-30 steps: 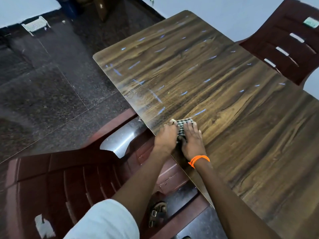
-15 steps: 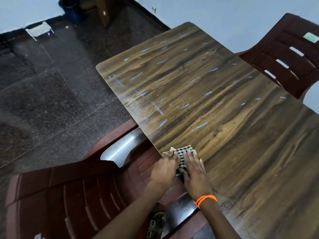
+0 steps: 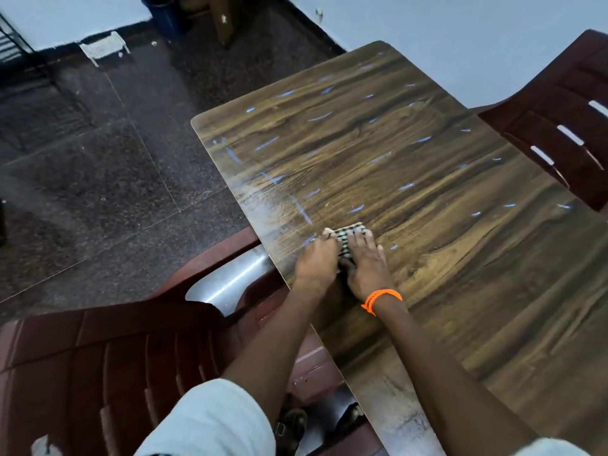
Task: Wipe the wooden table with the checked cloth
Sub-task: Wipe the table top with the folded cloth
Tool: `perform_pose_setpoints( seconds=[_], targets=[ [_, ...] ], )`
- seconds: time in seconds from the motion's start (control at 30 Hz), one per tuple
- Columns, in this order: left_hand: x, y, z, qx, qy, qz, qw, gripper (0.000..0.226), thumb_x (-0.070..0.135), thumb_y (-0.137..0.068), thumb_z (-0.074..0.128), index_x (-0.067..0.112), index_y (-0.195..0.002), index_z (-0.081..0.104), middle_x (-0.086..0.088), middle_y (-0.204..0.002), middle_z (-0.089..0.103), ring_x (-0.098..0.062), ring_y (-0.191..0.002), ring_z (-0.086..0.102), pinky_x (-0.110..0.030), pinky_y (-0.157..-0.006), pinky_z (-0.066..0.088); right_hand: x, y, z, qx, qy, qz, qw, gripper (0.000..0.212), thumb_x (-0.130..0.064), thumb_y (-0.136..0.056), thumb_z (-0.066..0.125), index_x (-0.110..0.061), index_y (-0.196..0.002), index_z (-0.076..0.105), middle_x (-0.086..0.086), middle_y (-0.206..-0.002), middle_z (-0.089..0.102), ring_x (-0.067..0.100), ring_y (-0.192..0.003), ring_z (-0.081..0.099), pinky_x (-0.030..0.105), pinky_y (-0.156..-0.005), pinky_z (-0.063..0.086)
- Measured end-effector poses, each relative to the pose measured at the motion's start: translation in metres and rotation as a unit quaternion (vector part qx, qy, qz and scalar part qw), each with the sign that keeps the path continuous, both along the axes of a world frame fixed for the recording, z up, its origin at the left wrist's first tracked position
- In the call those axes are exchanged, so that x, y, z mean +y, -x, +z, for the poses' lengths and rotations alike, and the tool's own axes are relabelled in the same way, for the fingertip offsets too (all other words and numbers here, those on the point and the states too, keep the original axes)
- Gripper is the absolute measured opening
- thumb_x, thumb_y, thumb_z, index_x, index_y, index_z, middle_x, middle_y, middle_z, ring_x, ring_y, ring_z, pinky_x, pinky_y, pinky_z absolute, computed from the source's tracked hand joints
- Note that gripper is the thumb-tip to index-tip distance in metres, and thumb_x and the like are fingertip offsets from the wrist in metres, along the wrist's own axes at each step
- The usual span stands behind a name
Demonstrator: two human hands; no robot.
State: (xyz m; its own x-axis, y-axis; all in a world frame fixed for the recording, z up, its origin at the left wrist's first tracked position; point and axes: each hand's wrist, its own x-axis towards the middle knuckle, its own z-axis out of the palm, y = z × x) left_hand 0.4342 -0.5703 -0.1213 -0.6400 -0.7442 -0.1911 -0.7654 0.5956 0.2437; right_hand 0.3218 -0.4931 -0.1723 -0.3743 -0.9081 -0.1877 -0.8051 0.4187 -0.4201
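Seemingly mid-wipe: left hand and right hand side by side, fingers flat, pressing folded checked cloth onto wooden table just beside its near-left edge. Risk: sliding off that edge toward maroon plastic chair, or missing the far blue streaks.

Dark speckled tile floor, pale blue wall, maroon plastic chairs beside table

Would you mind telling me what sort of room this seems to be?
Probably a home dining area: a long wood-grain laminate table, dark red slatted plastic chairs beside it, and a dark speckled tile floor.
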Motion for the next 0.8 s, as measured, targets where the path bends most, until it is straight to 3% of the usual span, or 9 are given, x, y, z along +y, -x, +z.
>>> perform_pose_setpoints(
  seconds=[0.2, 0.33, 0.43, 0.57, 0.67, 0.8],
  targets=[
    [0.000, -0.050, 0.006, 0.036, -0.027, 0.118, 0.992, 0.026, 0.009, -0.087, 0.064, 0.012, -0.114, 0.063, -0.013, -0.107, 0.070, -0.033, -0.093, 0.068, -0.040, -0.079, 0.058, -0.014, -0.047, -0.003, 0.006, 0.009, 0.086, 0.996, 0.065, -0.031, -0.099, 0.044, -0.019, -0.156, 0.016, -0.001, -0.165, 0.011, 0.021, -0.153, -0.001, 0.045, -0.123, 0.005],
    [0.033, -0.072, 0.003, 0.030, -0.049, 0.109, 0.992, 0.034, 0.014, -0.089, 0.062, 0.018, -0.123, 0.059, -0.004, -0.128, 0.064, -0.028, -0.105, 0.067, -0.040, -0.088, 0.055, 0.022, -0.062, -0.004, -0.001, 0.013, 0.120, 0.993, 0.067, -0.033, -0.099, 0.043, -0.022, -0.157, 0.012, -0.005, -0.166, 0.004, 0.017, -0.153, -0.008, 0.041, -0.124, 0.002],
    [0.068, -0.077, -0.003, -0.021, -0.066, 0.075, 0.995, 0.055, 0.021, -0.089, 0.062, 0.027, -0.141, 0.047, 0.002, -0.155, 0.039, -0.020, -0.127, 0.056, -0.034, -0.100, 0.049, 0.063, -0.063, -0.004, -0.013, 0.025, 0.116, 0.993, 0.069, -0.032, -0.097, 0.046, -0.025, -0.157, 0.012, -0.011, -0.164, 0.000, 0.011, -0.151, -0.011, 0.038, -0.125, 0.002],
    [0.096, -0.056, -0.006, 0.009, -0.094, 0.052, 0.994, 0.059, 0.015, -0.095, 0.053, 0.025, -0.150, 0.036, -0.002, -0.164, 0.020, -0.020, -0.143, 0.038, -0.036, -0.109, 0.043, 0.100, -0.043, -0.003, -0.017, 0.023, 0.075, 0.997, 0.073, -0.029, -0.095, 0.052, -0.028, -0.156, 0.013, -0.015, -0.163, 0.000, 0.006, -0.151, -0.010, 0.035, -0.124, 0.001],
    [0.089, -0.032, 0.000, 0.010, -0.084, 0.019, 0.996, 0.053, 0.015, -0.098, 0.048, 0.021, -0.149, 0.036, -0.005, -0.164, 0.020, -0.022, -0.145, 0.035, -0.038, -0.112, 0.040, 0.098, -0.022, 0.001, -0.007, 0.018, 0.046, 0.999, 0.071, -0.027, -0.095, 0.055, -0.026, -0.155, 0.018, -0.012, -0.162, 0.006, 0.007, -0.151, -0.005, 0.035, -0.123, 0.001],
    [0.059, -0.014, 0.007, 0.026, -0.077, 0.042, 0.996, 0.039, 0.020, -0.101, 0.046, 0.018, -0.140, 0.046, -0.005, -0.159, 0.030, -0.029, -0.129, 0.053, -0.041, -0.101, 0.049, 0.063, -0.005, 0.005, -0.009, 0.005, 0.030, 0.999, 0.066, -0.023, -0.096, 0.054, -0.022, -0.155, 0.023, -0.003, -0.164, 0.015, 0.012, -0.152, 0.002, 0.038, -0.123, 0.003]
  ],
)
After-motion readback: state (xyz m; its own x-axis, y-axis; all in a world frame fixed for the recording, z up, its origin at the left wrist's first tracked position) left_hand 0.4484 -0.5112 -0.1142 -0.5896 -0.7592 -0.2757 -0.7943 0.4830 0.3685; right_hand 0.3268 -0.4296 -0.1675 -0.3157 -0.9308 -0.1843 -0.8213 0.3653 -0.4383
